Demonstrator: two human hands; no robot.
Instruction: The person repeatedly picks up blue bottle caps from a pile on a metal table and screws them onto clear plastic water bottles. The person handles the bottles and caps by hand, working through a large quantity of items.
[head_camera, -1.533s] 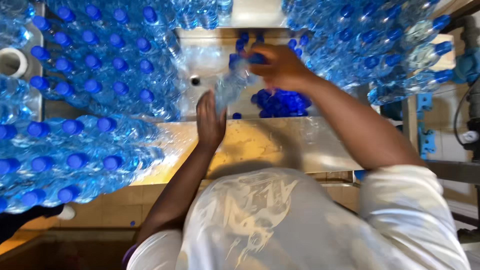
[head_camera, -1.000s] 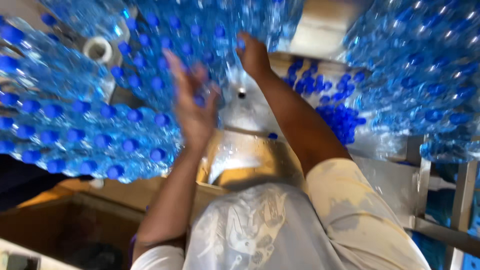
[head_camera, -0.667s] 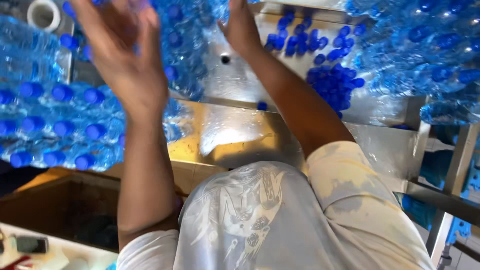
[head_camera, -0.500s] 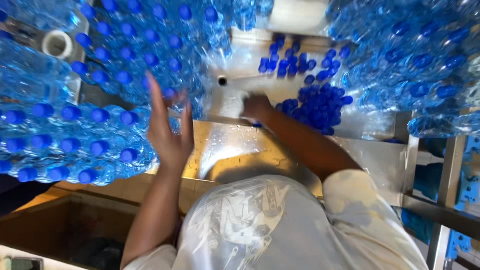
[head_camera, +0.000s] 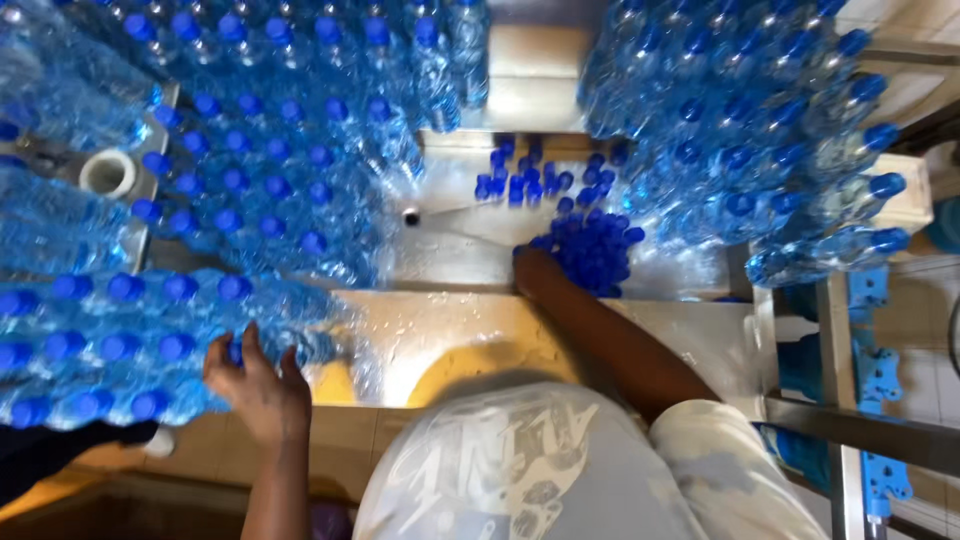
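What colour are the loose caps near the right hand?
Blue; the loose caps show best in the head view, beside the right hand.

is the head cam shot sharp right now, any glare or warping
Head view: mostly sharp, caps and bottles crisp; strong glare on the wet steel table below the loose blue caps; the stacked bottles splay outward at the edges, wide-lens distortion; the left hand on the near bottles and the right hand at the caps show little blur.
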